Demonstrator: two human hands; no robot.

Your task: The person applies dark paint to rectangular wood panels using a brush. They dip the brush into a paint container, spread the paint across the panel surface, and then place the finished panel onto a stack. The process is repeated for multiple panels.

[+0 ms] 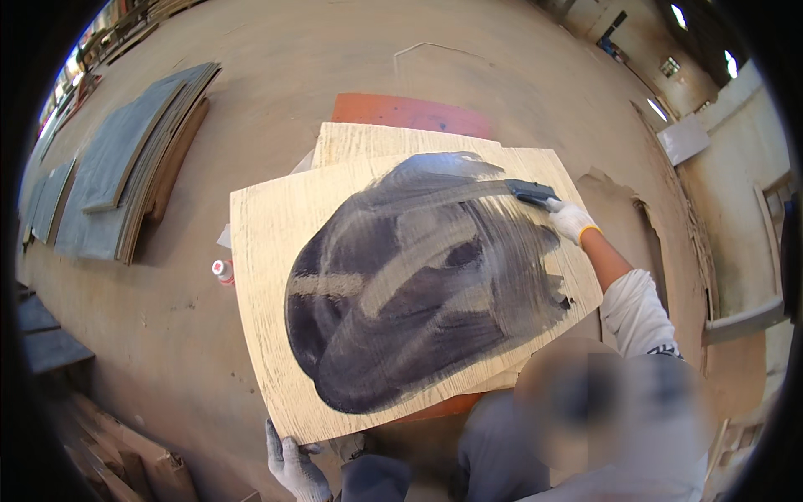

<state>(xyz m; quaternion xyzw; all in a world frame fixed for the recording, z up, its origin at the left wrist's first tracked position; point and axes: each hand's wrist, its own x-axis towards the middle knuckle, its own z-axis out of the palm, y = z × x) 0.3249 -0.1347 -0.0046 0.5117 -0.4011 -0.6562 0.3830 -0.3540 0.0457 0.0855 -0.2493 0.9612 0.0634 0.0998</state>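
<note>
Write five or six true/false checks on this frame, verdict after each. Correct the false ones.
1. The right hand holds a dark hand tool. True.
2. Neither hand wears a glove. False: the right hand is gloved, and so is the left hand, which is at the near left corner of the top board.
3. A streaky dark coating lies on the top board. True.
4. The dark coating reaches every edge of the top board. False: a pale, grained surface shows along its left side.
5. A white-capped bottle is to the left of the top board. True.
6. The stacked grey panels are at the right of the picture. False: the grey panels are at the left.
</note>
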